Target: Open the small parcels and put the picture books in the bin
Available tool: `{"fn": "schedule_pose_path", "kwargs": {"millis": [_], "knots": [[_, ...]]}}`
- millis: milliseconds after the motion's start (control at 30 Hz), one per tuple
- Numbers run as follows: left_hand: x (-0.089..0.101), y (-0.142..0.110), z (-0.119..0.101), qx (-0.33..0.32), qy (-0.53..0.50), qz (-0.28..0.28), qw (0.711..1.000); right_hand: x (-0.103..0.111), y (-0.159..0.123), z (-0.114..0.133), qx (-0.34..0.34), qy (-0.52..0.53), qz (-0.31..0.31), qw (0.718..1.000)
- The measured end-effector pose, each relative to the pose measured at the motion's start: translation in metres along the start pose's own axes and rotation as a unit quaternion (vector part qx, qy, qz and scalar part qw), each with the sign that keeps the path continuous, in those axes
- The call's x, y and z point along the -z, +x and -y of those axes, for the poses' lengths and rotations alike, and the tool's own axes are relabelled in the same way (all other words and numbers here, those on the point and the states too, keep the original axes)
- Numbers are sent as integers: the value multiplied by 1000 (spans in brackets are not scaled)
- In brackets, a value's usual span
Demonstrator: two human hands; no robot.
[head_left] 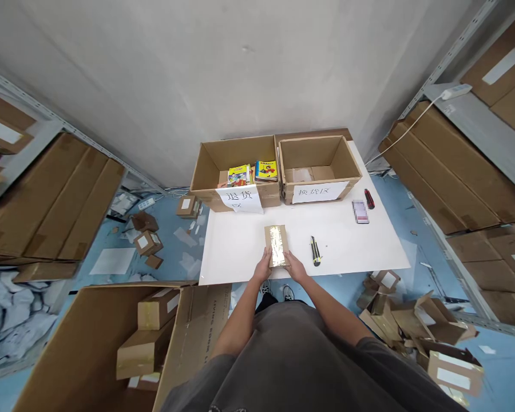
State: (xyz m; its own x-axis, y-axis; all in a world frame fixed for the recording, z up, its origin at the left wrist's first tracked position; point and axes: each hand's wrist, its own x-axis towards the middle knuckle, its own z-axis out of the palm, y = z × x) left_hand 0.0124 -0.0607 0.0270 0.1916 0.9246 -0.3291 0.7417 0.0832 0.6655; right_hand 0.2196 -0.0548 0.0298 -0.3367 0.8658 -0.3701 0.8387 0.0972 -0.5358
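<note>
A small cardboard box (277,245) with shiny clear tape along its top sits at the front of the white table (236,240). My left hand (263,266) grips its near left side, and my right hand (295,266) holds the near right side. To the right of the box lies a black and yellow utility knife (315,251). Behind it stand two open cartons with paper signs: the left carton (197,186) contains several colourful booklets (266,170), and the right carton (355,166) has a pale flat piece on its floor.
A red and black cutter (369,199) and a pixelated rectangular item (361,212) lie at the table's right. A large open carton (90,337) with boxes inside stands front left. Opened boxes (429,320) litter the floor at right. Loaded shelves (446,103) flank both sides.
</note>
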Motion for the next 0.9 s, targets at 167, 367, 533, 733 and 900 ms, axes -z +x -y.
{"fn": "schedule_pose_path", "kwargs": {"millis": [167, 367, 533, 733, 900], "knots": [[47, 11, -2, -32, -89, 13, 995, 54, 13, 12, 26, -10, -50, 998], [62, 43, -22, 57, -194, -97, 974, 98, 62, 44, -82, 4, -60, 995], [52, 61, -35, 129, -143, -104, 976, 87, 84, 45, -131, 69, -64, 987], [58, 35, -9, -10, -115, -155, 981, 59, 41, 21, -70, 218, -152, 962], [36, 11, 13, -139, -183, -39, 972, 20, 3, 14, 30, 207, -177, 962]]}}
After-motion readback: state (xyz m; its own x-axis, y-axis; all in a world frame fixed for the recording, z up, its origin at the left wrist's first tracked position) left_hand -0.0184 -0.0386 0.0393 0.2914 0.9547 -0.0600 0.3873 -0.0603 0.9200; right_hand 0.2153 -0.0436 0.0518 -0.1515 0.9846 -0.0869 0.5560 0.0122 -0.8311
